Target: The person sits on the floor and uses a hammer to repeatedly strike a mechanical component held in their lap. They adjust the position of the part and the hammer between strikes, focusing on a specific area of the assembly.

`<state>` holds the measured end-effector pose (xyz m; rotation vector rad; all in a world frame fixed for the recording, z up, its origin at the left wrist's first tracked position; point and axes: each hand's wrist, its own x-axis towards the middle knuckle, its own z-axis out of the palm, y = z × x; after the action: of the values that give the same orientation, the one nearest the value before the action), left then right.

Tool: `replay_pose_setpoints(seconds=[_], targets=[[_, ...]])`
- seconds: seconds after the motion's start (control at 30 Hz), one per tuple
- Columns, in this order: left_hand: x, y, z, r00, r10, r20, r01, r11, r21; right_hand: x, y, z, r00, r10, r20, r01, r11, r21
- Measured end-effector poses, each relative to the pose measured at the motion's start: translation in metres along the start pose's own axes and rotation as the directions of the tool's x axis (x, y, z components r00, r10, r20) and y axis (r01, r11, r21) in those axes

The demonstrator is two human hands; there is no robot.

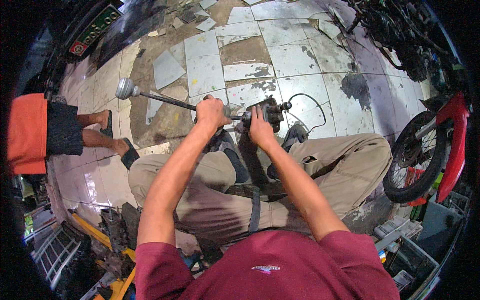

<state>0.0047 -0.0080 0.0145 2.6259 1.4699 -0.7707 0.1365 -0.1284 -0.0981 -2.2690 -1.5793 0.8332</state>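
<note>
Above the floor, between my knees, is a long metal assembly. A dark rod (167,100) runs from a grey ribbed, rounded end piece (125,89) on the left toward a dark metal housing (273,114) on the right. My left hand (211,112) is closed around the rod near its middle; the fingers hide what lies under them. My right hand (260,129) grips the housing's left end, where the rod meets it. A thin black cable (324,112) loops away from the housing's right side. The exact kind of assembly cannot be made out.
Cracked, loose floor tiles (205,70) spread ahead. A person (30,132) in orange and dark shorts stands at the left. A wheel (417,155) with a red fender (454,145) is at the right. Crates (410,250) stand lower right, metal parts and yellow bars (92,230) lower left.
</note>
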Motion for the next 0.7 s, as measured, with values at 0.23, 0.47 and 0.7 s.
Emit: replay_pose_setpoints(seconds=[0.23, 0.47, 0.7], targets=[[0.004, 0.003, -0.004, 0.998, 0.029, -0.049, -0.029, 1.0, 0.011, 0.022, 0.026, 0.017, 0.988, -0.13, -0.087, 0.132, 0.991, 0.008], [-0.002, 0.0, -0.002, 0.999, -0.03, -0.045, 0.032, 0.999, 0.034, -0.027, -0.011, -0.012, 0.998, -0.047, 0.04, 0.045, 0.997, 0.062], [0.009, 0.007, -0.003, 0.998, 0.04, -0.052, -0.039, 0.999, 0.013, 0.121, 0.052, -0.022, 0.923, -0.011, 0.385, -0.015, 0.998, 0.066]])
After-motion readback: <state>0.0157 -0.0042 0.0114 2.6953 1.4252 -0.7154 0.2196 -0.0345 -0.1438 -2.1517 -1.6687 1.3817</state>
